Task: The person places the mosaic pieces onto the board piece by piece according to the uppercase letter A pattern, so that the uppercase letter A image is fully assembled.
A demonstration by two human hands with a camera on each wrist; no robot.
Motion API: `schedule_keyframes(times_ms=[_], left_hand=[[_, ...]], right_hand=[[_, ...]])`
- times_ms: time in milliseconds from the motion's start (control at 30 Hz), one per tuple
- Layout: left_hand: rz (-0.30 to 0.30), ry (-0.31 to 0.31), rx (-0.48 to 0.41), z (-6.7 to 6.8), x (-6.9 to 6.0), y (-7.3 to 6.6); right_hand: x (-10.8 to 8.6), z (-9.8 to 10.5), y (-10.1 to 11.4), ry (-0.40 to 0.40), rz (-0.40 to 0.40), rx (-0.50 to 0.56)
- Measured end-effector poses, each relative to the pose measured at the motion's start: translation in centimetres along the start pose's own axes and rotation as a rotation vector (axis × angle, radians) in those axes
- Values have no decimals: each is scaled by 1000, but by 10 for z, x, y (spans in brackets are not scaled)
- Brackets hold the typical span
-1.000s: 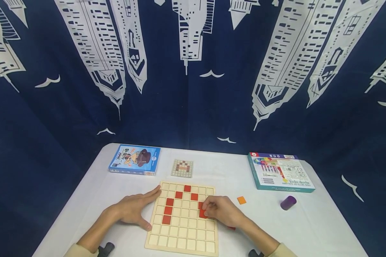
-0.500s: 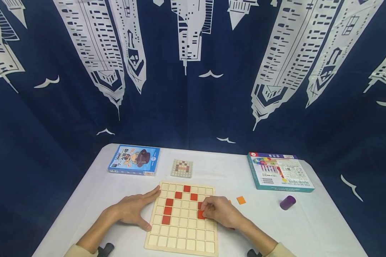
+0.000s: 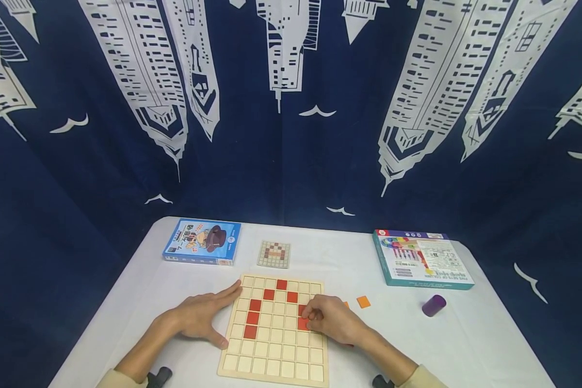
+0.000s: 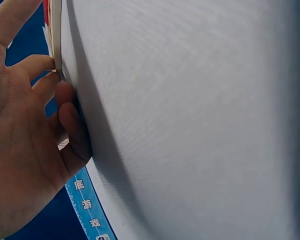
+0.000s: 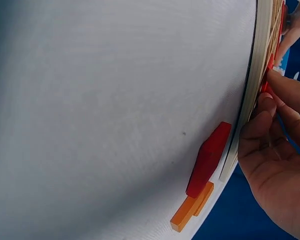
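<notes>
A pale wooden grid board [image 3: 275, 350] lies on the table, with several red square tiles [image 3: 253, 318] in its cells forming a peaked outline. Along its left edge my left hand [image 3: 199, 315] rests with fingers and thumb spread, the thumb touching the lower part of that edge. My right hand [image 3: 337, 319] is at the board's right side, thumb and finger pinching a red tile [image 3: 303, 324] that sits at a cell there. Just above it another red tile is partly covered by the fingers. In the right wrist view the fingertips meet the red tile [image 5: 267, 82] at the board's surface.
A small pattern card [image 3: 274, 254] lies beyond the board. Beside the right hand are loose orange tiles [image 3: 364, 302] and red tiles [image 5: 209, 159]. A purple cylinder [image 3: 434, 305] lies further right. Blue [image 3: 203, 241] and teal-edged [image 3: 424, 261] boxes occupy the back corners.
The red tile under my right fingers has shifted slightly left and now lines up with the column of cells. My left hand stays in the same place.
</notes>
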State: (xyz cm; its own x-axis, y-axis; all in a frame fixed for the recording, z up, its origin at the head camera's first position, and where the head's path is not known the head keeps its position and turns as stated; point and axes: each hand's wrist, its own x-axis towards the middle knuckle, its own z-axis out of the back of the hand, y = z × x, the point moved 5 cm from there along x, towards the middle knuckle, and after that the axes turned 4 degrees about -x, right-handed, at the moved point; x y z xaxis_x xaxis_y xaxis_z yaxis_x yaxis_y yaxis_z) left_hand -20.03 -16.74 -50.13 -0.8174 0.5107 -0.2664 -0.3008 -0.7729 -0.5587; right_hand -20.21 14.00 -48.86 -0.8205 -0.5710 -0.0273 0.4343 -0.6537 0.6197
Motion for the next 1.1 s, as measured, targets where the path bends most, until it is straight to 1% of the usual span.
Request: schedule_keyframes(times_ms=[433,633,833,1000,1100], left_hand=[[6,-3,-7,0,1,1],[6,0,-4,0,2,1],[15,5,-2,0,3,2],[14,4,8,0,2,3],[12,5,10,-1,2,3]], right_hand=[[0,-1,-2,3,-23,-20],[-3,4,-2,5,-21,-7],[-18,16,-13,21,-48,5],[-36,26,-28,43,-77,42],[-47,34,-37,43,-77,30]])
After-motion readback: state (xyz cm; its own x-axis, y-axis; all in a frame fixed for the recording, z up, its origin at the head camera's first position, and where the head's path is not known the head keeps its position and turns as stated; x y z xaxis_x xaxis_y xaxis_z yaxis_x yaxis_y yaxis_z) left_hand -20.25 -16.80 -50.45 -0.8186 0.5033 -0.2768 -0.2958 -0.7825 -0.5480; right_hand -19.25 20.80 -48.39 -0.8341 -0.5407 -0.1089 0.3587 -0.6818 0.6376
